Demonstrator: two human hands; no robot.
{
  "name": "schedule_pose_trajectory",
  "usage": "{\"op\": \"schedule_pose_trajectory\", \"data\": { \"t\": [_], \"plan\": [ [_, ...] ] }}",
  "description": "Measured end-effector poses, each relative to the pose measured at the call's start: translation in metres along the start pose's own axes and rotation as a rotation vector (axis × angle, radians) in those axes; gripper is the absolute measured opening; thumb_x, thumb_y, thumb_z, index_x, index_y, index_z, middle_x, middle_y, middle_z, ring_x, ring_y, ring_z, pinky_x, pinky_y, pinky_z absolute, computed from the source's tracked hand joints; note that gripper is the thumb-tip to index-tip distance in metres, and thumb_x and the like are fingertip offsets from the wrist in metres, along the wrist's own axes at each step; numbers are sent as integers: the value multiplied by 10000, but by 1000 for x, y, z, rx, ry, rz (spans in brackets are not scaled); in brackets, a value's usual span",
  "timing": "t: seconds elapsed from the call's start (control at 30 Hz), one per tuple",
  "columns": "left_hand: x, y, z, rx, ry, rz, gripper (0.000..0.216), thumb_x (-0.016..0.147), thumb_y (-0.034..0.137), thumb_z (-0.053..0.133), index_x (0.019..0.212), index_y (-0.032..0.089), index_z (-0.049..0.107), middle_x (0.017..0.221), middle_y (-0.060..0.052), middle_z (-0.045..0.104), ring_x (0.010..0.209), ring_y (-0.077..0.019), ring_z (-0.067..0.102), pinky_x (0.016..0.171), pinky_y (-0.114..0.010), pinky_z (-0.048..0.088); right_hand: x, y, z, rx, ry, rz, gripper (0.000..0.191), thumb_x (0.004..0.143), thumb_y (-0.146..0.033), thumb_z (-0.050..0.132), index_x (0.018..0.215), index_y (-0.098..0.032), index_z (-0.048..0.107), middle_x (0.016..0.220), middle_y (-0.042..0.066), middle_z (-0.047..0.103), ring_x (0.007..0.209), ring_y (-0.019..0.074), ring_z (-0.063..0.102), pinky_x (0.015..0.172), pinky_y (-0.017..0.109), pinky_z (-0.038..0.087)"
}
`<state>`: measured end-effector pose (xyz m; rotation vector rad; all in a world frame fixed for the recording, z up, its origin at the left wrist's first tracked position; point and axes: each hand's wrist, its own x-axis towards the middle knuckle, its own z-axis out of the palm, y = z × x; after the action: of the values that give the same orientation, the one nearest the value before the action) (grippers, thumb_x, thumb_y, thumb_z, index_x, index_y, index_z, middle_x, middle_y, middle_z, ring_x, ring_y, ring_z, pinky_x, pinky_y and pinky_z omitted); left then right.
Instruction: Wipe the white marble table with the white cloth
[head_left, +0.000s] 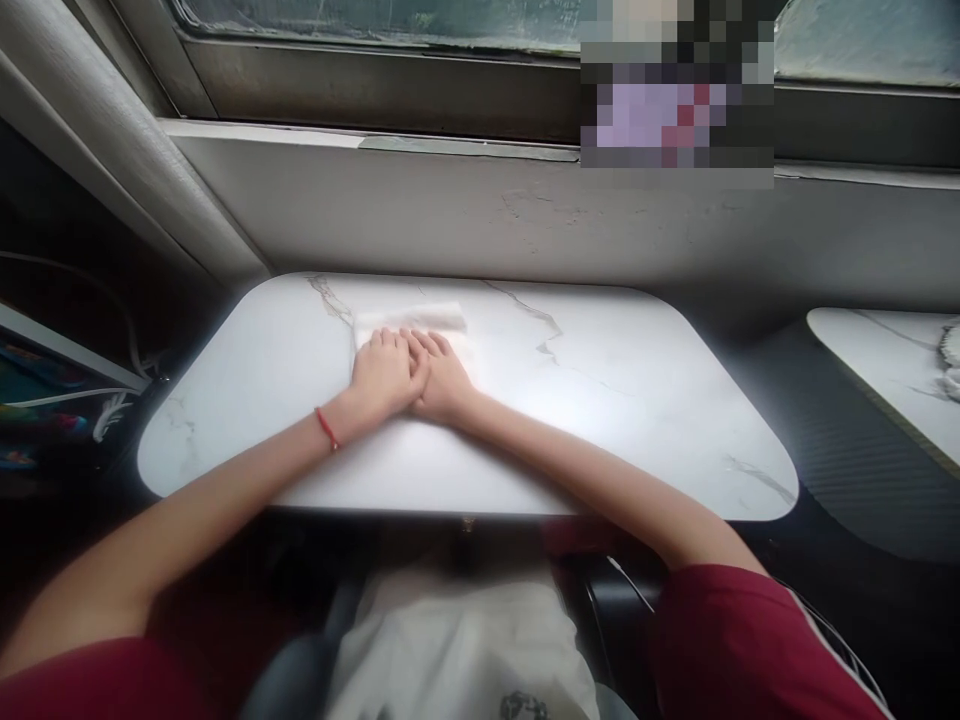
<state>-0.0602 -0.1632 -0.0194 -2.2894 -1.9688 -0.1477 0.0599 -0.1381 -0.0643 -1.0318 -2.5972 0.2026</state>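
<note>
A thin white sheet, a paper towel or a cloth (424,318), lies on the white marble-patterned tabletop (615,400). Both hands rest on it side by side, and they cover its near part. My left hand (386,372) presses down flat with its fingers stretched forward; its thumb crosses over my right hand. A thin red bracelet (327,429) circles the left wrist. Flat on the sheet too, my right hand (442,380) points its fingers forward and to the left. The right thumb is largely hidden beneath the left hand.
A pale wall (420,210) and a window ledge (480,150) stand behind the table. Another marbled tabletop (900,365) is at the right, with a white object (951,360) on it. White cables (112,410) hang at the left. Part of the window area is pixelated.
</note>
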Motion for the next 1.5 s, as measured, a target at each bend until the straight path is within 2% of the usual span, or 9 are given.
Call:
{"op": "schedule_pose_trajectory", "data": {
  "t": [0.17,0.27,0.37,0.5,0.6,0.73,0.97,1.23,1.5],
  "plan": [
    [-69,47,0,-31,-142,115,745,930,382,306,1455,-103,518,1431,-350,574,1378,-457,536,1117,-557,449,-95,-37,-8,82,14,41,898,802,-361,580,1602,-14,364,1680,227,267,1590,385,226,1321,578,165],
    [-102,60,15,-49,-133,165,699,888,330,361,1496,42,551,1492,-265,564,1448,-466,466,1107,-659,427,-128,-54,-10,111,-3,28,914,805,-351,576,1638,-83,311,1703,182,193,1606,382,166,1306,621,179],
    [-108,67,25,-12,-117,209,653,845,265,407,1444,135,632,1468,-226,601,1429,-477,486,1083,-724,399,-134,-52,-12,131,-22,8,915,816,-351,572,1659,-159,272,1714,118,176,1617,329,148,1309,585,207],
    [-57,71,14,151,-187,150,685,925,292,334,1425,-127,542,1384,-400,582,1309,-509,582,1059,-657,414,-98,-11,-14,132,-24,-16,970,801,-446,571,1636,-42,288,1704,146,221,1609,318,197,1321,518,206],
    [3,68,3,138,-176,87,701,976,306,267,1402,-202,496,1304,-406,626,1240,-464,622,1044,-559,430,-53,38,-12,72,-7,-13,977,772,-427,567,1597,38,327,1685,199,272,1586,340,256,1308,529,207],
    [67,63,4,-8,-86,40,639,1000,299,294,1433,-127,492,1352,-326,620,1255,-395,585,1056,-471,415,-5,94,-10,7,31,44,926,771,-374,564,1582,22,358,1668,214,321,1574,353,271,1286,562,201],
    [122,70,18,-70,-52,35,532,1036,325,291,1413,33,528,1427,-238,567,1337,-361,494,1083,-472,388,23,154,-12,-26,70,29,788,783,-349,588,1519,-83,491,1614,184,437,1528,391,312,1269,580,203],
    [177,57,37,-159,30,-8,560,1037,467,371,1421,79,494,1477,-216,519,1391,-374,441,1143,-507,334,45,188,-21,35,137,15,622,876,-421,518,1420,-133,604,1501,156,563,1403,400,452,1191,570,311],
    [188,39,56,-263,205,7,385,1063,308,311,1267,123,580,1333,-184,621,1254,-341,554,1073,-459,409,42,180,-30,-5,151,-7,496,895,-359,502,1296,-148,703,1426,150,626,1364,342,511,1162,505,361]
  ]
}}
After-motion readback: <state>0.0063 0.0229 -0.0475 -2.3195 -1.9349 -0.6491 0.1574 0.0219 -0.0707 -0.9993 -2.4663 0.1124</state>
